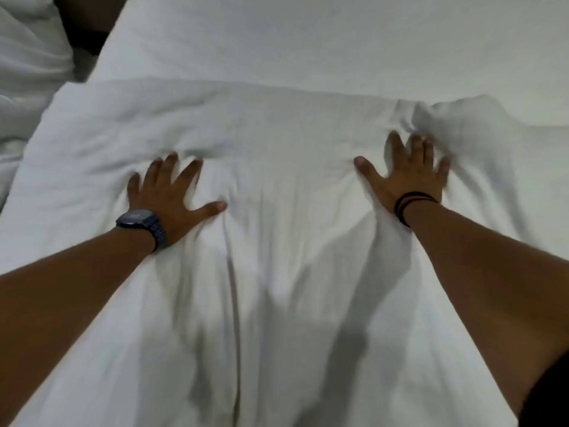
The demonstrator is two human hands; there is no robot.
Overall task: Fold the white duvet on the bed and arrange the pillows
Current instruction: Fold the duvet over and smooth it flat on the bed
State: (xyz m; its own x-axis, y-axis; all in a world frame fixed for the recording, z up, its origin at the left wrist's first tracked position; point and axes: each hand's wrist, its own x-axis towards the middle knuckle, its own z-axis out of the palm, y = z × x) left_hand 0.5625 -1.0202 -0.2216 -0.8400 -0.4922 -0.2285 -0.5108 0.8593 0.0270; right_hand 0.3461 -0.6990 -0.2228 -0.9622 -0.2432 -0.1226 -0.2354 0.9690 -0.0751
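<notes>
Head view. White duvet (277, 134) lies spread across the bed (308, 41), its far edge running straight across; bare sheet shows beyond it. Left hand (167, 195), fingers spread and straight, presses flat on the duvet, gripping nothing; dark watch (138, 221) on that wrist. Right hand (406, 171) is likewise flat and splayed, slightly blurred, beside a bunched ridge of fabric; black bands (409, 204) at the wrist. Creases run from both hands. Rumpled white bedding (30, 41) at upper left; cannot tell if it is a pillow.

The duvet (277, 186) is soft matt white cloth, all creased. The sheet (308, 41) past it looks smoother, same matt fabric. The watch (135, 217) has a dark, slightly shiny face and a linked band. The 2 wristbands (411, 201) look like matt black cord.
</notes>
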